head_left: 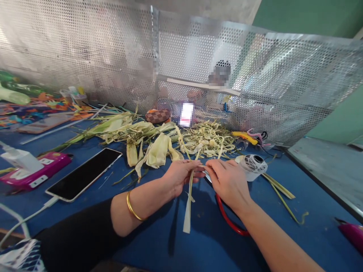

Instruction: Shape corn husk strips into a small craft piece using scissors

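My left hand (181,174) pinches the top of a pale green leaf strip (188,206) that hangs down over the blue table (159,241). My right hand (227,181) is closed beside it, fingertips meeting the left hand at the strip's upper end. A metal blade shows just under the right fingers, and red-handled scissors (228,221) lie beneath that wrist. A gold bangle (132,207) sits on my left wrist.
A heap of leaves and husks (147,139) and a pile of shredded trimmings (210,138) lie behind the hands. A smartphone (85,173) on a cable lies left, beside a pink power strip (34,172). A small white fan (253,166) sits right. Perforated metal screen (198,64) behind.
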Demonstrator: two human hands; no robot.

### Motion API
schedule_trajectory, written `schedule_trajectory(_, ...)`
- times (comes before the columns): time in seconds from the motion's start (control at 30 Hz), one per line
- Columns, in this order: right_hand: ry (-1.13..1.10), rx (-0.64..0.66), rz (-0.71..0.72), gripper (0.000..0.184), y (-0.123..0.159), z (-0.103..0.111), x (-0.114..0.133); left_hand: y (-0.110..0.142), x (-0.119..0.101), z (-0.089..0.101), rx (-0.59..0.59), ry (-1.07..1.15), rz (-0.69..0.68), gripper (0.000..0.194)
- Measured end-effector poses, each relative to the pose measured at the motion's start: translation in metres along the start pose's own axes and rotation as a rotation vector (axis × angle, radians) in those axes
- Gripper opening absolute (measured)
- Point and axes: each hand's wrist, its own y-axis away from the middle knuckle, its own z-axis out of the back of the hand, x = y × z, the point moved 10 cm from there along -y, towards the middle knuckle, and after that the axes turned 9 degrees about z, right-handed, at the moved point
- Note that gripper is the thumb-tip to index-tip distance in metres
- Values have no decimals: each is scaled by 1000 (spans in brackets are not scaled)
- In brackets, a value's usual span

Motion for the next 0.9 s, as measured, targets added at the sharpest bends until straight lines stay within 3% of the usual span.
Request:
schedule_trajectory(0.1,-50,3,-49,25,1,-1,-5,0,-4,2,-16,17,-7,9)
schedule_trajectory(0.27,-453,114,-374,24,13,-26,-35,-3,-6,-1,44,112,0,11)
schedule_trajectory(0.37,-622,34,-558,32,21,-27,-51,-3,-3,-4,63,80,10,10)
schedule_trajectory(0.47,-568,-40,-632,36,26,-21,-62,0,5,-13,104,-41,48,10)
schedule_trajectory(0.57,-600,16,-647,35,26,-29,-62,3,16,-20,150,-162,96,9)
schedule_trajectory(0.67,-892,41,-760,28,31,-46,-56,3,24,-23,176,-245,117,7)
schedule_trajectory(0.77,-1158,-24,-931,28,39,-60,-49,2,26,-25,212,-275,124,9)
schedule_trajectory(0.9,-1175,-116,-979,29,43,-64,-52,4,24,-29,253,-249,129,11)
